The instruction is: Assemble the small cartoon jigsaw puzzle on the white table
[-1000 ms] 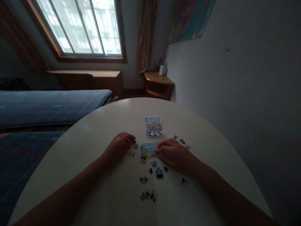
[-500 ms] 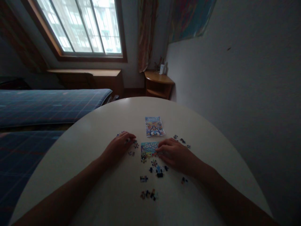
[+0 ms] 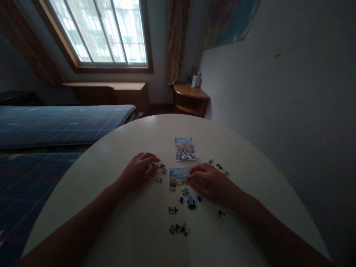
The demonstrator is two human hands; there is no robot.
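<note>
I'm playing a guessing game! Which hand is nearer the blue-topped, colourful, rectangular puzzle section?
Right: the right hand overlaps the puzzle section at its right edge; the left hand lies apart, to its left.

A: Support?
B: White table (image 3: 139, 135), curved far edge.
A: Load?
B: Printed packet (image 3: 186, 149) nearest that edge; partial puzzle (image 3: 178, 177) farther from it; loose puzzle pieces (image 3: 172, 210) scattered around the puzzle.
</note>
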